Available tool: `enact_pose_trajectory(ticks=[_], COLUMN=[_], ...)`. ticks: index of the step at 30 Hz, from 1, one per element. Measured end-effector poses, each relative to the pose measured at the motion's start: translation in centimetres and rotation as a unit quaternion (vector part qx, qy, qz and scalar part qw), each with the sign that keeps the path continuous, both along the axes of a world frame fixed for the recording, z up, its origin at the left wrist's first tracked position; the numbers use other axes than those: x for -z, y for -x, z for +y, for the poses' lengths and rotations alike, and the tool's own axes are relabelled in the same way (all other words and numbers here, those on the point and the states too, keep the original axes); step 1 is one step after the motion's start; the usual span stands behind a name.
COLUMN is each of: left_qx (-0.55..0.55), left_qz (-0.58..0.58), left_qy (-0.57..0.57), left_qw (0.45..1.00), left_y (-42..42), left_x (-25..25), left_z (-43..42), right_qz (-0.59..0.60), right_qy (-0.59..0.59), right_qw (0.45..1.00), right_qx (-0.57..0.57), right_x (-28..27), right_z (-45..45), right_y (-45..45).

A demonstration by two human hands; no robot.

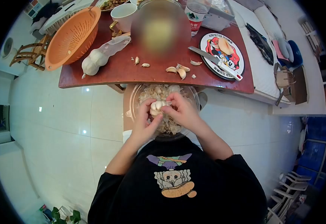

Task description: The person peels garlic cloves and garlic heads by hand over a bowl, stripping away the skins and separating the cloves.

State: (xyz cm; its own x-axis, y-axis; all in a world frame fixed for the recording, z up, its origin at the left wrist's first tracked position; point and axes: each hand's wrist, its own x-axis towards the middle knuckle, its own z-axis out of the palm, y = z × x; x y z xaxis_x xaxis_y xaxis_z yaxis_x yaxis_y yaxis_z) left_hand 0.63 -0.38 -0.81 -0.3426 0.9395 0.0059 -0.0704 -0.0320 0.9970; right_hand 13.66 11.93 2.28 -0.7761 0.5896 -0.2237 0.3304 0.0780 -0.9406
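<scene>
Between my two hands is a white garlic bulb (157, 107), held above a clear bowl (132, 98) full of papery garlic skins (170, 125). My left hand (146, 117) grips the bulb from its left side with thumb and fingers. On the other side, my right hand (181, 110) has its fingertips closed against the bulb's right edge. Several loose garlic cloves (181, 73) lie near the front edge of the table, with a few more cloves (145, 65) farther left. A net bag of garlic bulbs (95, 61) rests on the table's left part.
An orange colander (75, 39) stands at the red-brown table's (155, 77) left edge. A knife (217, 62) lies across a cartoon plate (241, 63) at right. Behind are a white mug (123, 16), a blurred container (157, 31) and a bottle with a red label (195, 18).
</scene>
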Motion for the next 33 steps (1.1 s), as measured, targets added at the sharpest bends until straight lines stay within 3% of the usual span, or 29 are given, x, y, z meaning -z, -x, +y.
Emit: enact_pose_trajectory(ticks=[4,6,9,12,16,18,19,21,23,25,33], left_qx=[-0.041,-0.048,-0.070,-0.019,0.041,0.054,0.046,0.028,0.026,0.025,0.064], left_qz=[0.019,0.000,-0.110,-0.276,-0.521,-0.594,-0.587,-0.573,-0.548,-0.526,-0.419], left_qy=[-0.014,-0.007,0.084,0.047,0.013,0.000,-0.002,-0.002,-0.003,-0.008,-0.015], left_qw=[0.999,0.999,0.988,0.960,0.853,0.803,0.809,0.819,0.836,0.850,0.906], left_y=[-0.9,-1.2,-0.7,0.3,1.5,1.9,2.0,2.0,1.9,1.8,1.3], left_x=[1.0,0.9,0.0,0.7,1.2,0.9,0.8,0.7,0.5,0.5,-0.1], left_z=[0.0,-0.2,-0.3,-0.4,-0.2,-0.1,0.0,-0.2,-0.3,-0.2,-0.2], right_qz=[0.159,0.176,0.216,0.213,0.262,0.254,0.248,0.205,0.137,0.049,0.041], right_qy=[0.161,0.186,0.206,0.287,0.396,0.283,0.224,0.000,-0.236,-0.471,-0.550], right_qw=[0.974,0.967,0.954,0.933,0.878,0.925,0.943,0.976,0.957,0.879,0.826], right_qx=[-0.003,-0.003,-0.021,-0.049,-0.063,-0.018,0.005,0.074,0.093,0.058,0.112], right_x=[3.2,3.7,3.8,3.8,3.3,1.9,1.1,-0.1,-0.8,-1.3,-0.7], right_z=[-0.8,-1.0,-1.7,-1.2,-0.5,0.1,0.5,1.8,3.5,5.4,7.1], right_y=[0.5,0.4,0.2,-0.4,-0.6,-0.9,-1.1,-1.0,-0.9,-0.8,1.8])
